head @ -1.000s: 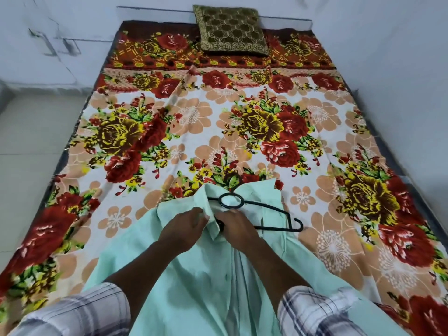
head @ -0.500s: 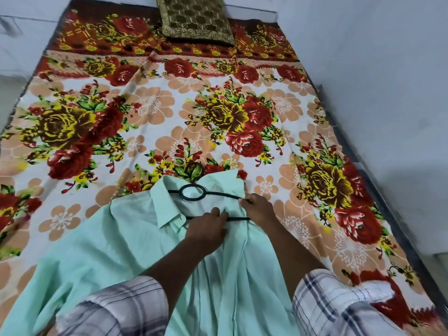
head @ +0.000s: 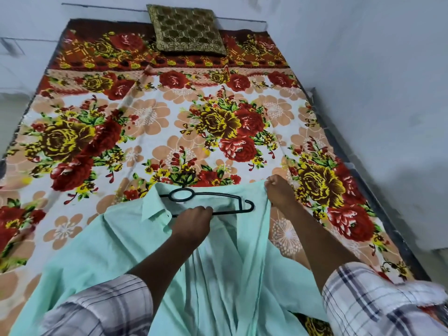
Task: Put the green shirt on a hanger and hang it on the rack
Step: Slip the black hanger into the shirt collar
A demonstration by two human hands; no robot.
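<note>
The mint-green shirt [head: 126,243] lies spread on the floral bed sheet, collar pointing away from me. A black plastic hanger [head: 225,197] rests on the open collar area, its round loop at the left and its hooked right end showing past the fabric. My left hand [head: 191,224] presses down on the hanger's lower bar at the collar. My right hand [head: 278,192] pinches the shirt's right front edge and holds it lifted and pulled out to the right. The hanger's left arm is hidden under the cloth. No rack is in view.
The bed [head: 155,132] with its red and yellow flowered sheet fills the view. A dark gold patterned cushion [head: 188,32] lies at the head. A pale wall [head: 375,93] runs along the right side; tiled floor [head: 12,110] shows at the left.
My right hand has left the hanger and pulled the shirt's right front edge open to the right, uncovering the hanger's right end. My left hand stays on the hanger's bar.
</note>
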